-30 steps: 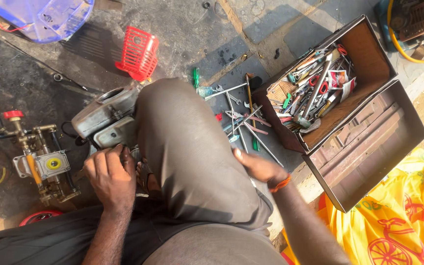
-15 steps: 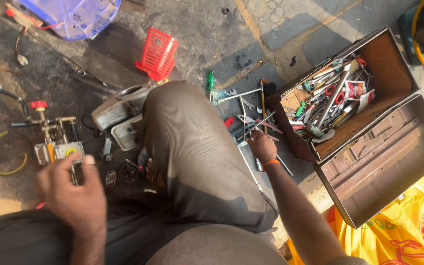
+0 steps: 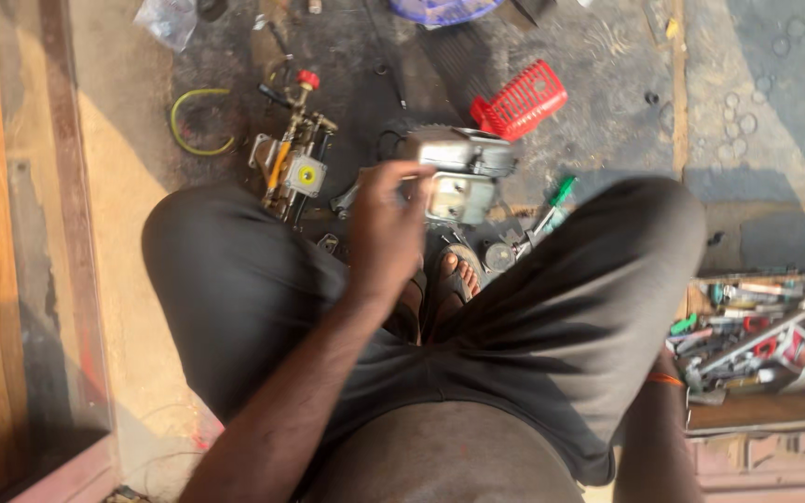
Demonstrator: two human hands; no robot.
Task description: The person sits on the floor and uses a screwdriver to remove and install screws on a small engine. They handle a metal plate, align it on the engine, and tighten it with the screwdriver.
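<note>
**Q:** Grey cloth fills the near view?

**R:** Yes. Dark grey trousers (image 3: 533,354) over two raised knees, person seated low. Bare toes in sandals (image 3: 449,279) show between the knees.

**Q:** Left hand?

**R:** Left hand (image 3: 386,224) raised between the knees, blurred. Fingers drawn together, tips touching or right at the near left edge of the grey engine block (image 3: 458,172). Cannot tell whether it pinches a small part or only touches the casing.

**Q:** Right hand?

**R:** Only the forearm shows, with an orange wristband (image 3: 665,379); the hand itself is hidden behind the right knee. Its state cannot be told. The arm lies just left of the open toolbox (image 3: 757,414), well to the right of the engine block and nearer the person. Toolbox holds a jumble of screwdrivers and pliers.

**Q:** Where does the engine block sit?

**R:** On the dark oily ground, just beyond the feet, between the knees.

**Q:** Around it?

**R:** Green-handled screwdriver (image 3: 556,200) just right of the block, near the right knee. Round metal disc (image 3: 498,255) on the near right side, by the toes. Red plastic grille (image 3: 519,100) touching or just beyond the block's far right corner. Carburettor assembly with yellow sticker and red cap (image 3: 293,154) to the left, near the left knee. Yellow-green hose loop (image 3: 197,121) further left. Blue plastic tub (image 3: 440,9) beyond, at the top edge.
</note>
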